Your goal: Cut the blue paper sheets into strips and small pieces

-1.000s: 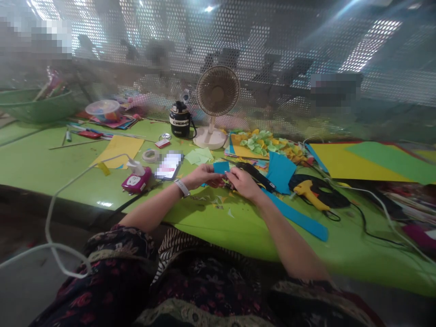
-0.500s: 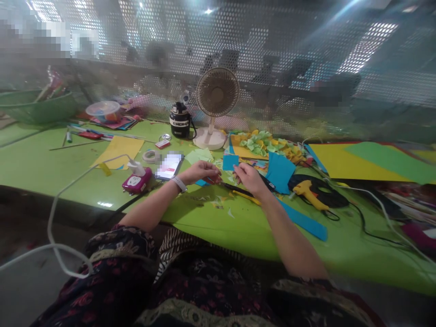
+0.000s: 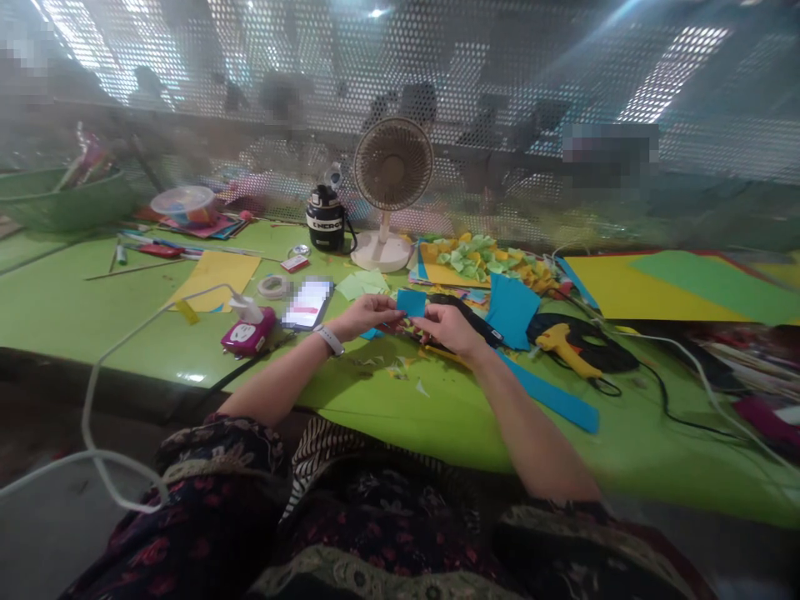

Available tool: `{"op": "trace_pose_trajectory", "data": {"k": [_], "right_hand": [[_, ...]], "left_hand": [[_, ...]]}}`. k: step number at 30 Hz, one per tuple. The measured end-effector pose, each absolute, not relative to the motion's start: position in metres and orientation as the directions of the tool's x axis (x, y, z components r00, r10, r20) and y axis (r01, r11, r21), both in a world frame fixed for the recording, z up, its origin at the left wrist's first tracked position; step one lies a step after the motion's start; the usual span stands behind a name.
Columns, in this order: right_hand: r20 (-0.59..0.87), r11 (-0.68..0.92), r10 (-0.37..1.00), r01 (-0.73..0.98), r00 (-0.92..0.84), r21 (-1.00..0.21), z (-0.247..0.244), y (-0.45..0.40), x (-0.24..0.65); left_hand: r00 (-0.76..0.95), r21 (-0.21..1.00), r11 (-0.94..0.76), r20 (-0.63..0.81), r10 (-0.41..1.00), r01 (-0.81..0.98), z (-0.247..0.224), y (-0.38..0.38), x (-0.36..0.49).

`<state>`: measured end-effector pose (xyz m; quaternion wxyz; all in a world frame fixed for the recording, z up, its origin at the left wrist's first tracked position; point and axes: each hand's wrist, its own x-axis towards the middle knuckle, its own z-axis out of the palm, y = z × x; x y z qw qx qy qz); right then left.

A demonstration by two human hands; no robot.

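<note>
Okay, both hands are working on a blue card square [image 3: 411, 302], which is being held up between them, above the green counter [image 3: 75, 300]. Left hand [image 3: 368, 315] is curled and gripping the card's lower-left side; right hand [image 3: 448, 327] is curled and pinching its lower-right side. A white wristband [image 3: 328, 340] is sitting on the left wrist.

Directly beside the right hand, a black object [image 3: 466, 315] is lying on the counter; its exact type is unclear. A yellow strip [image 3: 445, 357] is poking out just below that hand, and paper scraps [image 3: 397, 369] are lying nearer the counter edge.

To the right, a blue card sheet [image 3: 512, 310] and a long blue card strip [image 3: 550, 400] are lying near a yellow hot glue gun [image 3: 562, 344]. To the left are a blurred phone [image 3: 306, 304], a pink socket adapter [image 3: 247, 333] and a masking tape roll [image 3: 273, 287]. Farther back, a desk fan [image 3: 392, 162] is standing beside a pile of yellow and green paper pieces [image 3: 481, 258].
</note>
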<state>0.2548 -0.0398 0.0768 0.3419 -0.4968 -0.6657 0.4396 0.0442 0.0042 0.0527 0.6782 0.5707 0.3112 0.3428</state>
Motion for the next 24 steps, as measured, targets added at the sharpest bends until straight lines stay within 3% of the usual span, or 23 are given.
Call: {"op": "trace_pose_trajectory", "data": {"k": [10,16,18,21,24], "right_hand": [[-0.018,0.083,0.954,0.319,-0.3,-0.944,0.084,-0.037,0.264],[-0.059,0.109,0.938,0.45,-0.343,-0.886,0.081,-0.039,0.262],[-0.005,0.196,0.948,0.599,-0.317,-0.776,0.081,-0.038,0.265],[0.02,0.275,0.953,0.84,-0.301,-0.468,0.079,-0.035,0.274],[-0.041,0.324,0.938,0.913,-0.344,-0.248,0.075,-0.033,0.279]], "left_hand": [[0.541,0.985,0.13,-0.046,0.839,-0.118,0.057,0.006,0.039],[0.42,0.98,0.077,0.007,0.907,-0.183,0.055,0.007,0.042],[0.389,0.972,0.087,0.006,0.921,-0.22,0.054,0.009,0.042],[0.334,0.955,0.116,-0.019,0.942,-0.272,0.053,0.012,0.042],[0.292,0.939,0.14,-0.045,0.955,-0.314,0.052,0.013,0.042]]}}
